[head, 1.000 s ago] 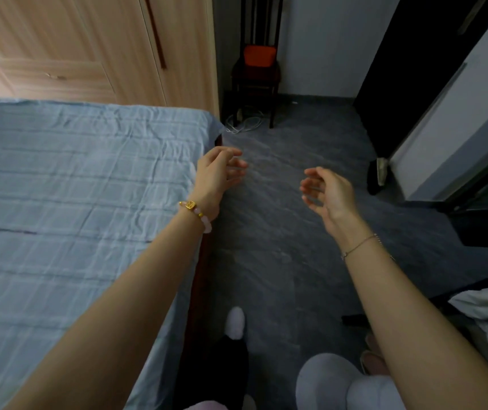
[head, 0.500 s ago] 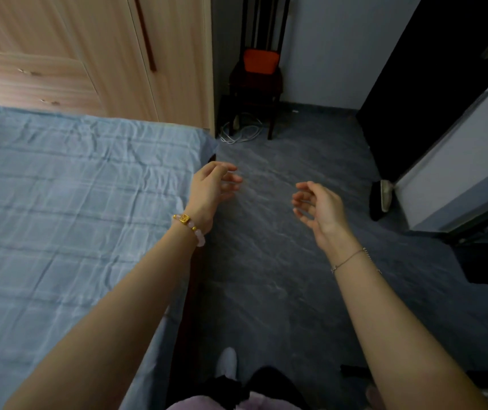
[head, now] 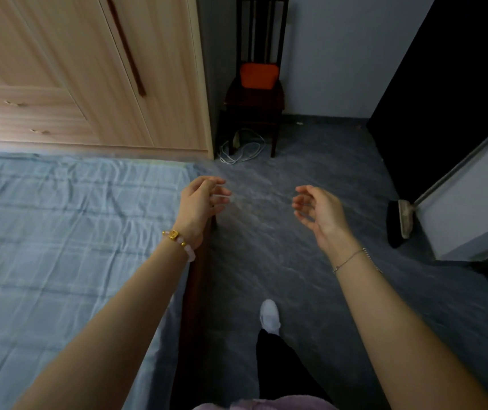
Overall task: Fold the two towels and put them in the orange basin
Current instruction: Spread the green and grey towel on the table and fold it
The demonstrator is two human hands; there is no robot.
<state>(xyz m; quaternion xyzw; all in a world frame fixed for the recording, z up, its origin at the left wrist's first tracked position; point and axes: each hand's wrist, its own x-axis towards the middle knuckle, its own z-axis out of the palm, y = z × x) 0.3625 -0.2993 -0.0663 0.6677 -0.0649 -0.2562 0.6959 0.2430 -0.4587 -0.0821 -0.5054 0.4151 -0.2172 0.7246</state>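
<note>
one blue bed (head: pixel 59 247) fills the left, one wardrobe (head: pixel 88 69) behind it. far back, one dark chair (head: pixel 254 113) carries the orange basin (head: pixel 258 76). no towels visible. left hand (head: pixel 198 205) and right hand (head: pixel 322 214), both half curled, holding nothing.

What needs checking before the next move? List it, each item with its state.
1. Left hand empty, fingers loosely curled: ok.
2. Right hand empty, fingers open: ok.
3. Towels in view: not ok, none visible on the bed or floor.
4. Orange basin located: cannot tell; an orange object sits on the chair, but its shape is unclear.
5. Path to the chair free: ok, apart from a cable at its feet.
</note>
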